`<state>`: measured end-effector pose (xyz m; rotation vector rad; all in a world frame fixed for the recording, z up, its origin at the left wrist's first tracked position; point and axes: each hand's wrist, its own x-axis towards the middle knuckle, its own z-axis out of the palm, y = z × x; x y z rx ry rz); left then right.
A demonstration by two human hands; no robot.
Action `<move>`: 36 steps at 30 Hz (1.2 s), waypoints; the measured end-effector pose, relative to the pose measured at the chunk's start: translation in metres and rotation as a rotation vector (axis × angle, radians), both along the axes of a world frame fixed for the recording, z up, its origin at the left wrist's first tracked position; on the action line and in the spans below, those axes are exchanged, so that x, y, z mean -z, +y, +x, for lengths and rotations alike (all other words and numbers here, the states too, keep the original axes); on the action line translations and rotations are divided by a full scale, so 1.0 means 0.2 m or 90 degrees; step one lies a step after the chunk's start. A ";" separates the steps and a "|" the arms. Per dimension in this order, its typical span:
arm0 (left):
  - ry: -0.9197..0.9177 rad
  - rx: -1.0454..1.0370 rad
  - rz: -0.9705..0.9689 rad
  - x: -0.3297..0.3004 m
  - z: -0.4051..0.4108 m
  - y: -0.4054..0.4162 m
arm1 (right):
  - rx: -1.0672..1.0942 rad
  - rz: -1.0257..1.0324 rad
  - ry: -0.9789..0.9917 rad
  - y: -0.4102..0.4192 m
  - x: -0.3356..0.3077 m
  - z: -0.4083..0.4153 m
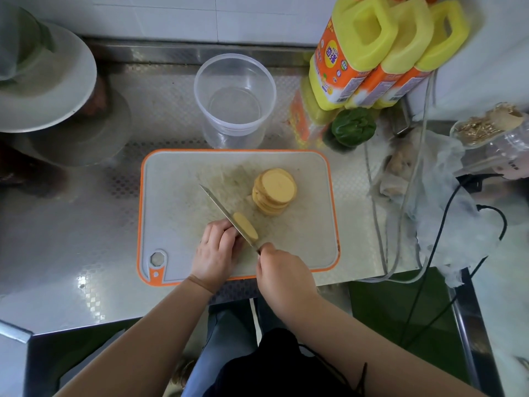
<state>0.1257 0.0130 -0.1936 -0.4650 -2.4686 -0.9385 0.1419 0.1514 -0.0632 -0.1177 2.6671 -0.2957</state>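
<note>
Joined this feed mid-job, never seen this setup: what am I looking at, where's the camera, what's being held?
No machine here: a person's two bare hands, filmed by one camera worn on the head, looking down. The right hand grips a steel-bladed knife; the left hand curls on a yellow vegetable piece being sliced. Both work on a grey cutting board with an orange rim, beside a stack of round yellow slices. A clear plastic tub stands behind, on the steel counter.
</note>
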 end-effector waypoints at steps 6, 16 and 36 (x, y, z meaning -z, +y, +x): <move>0.005 0.004 0.011 0.00 0.00 0.00 | 0.005 0.020 -0.068 -0.02 0.00 -0.04; -0.003 -0.015 0.025 0.01 -0.01 0.00 | -0.026 0.043 -0.095 -0.06 -0.04 -0.07; -0.001 -0.004 0.029 0.00 -0.01 0.01 | -0.044 0.069 -0.118 -0.02 -0.11 -0.05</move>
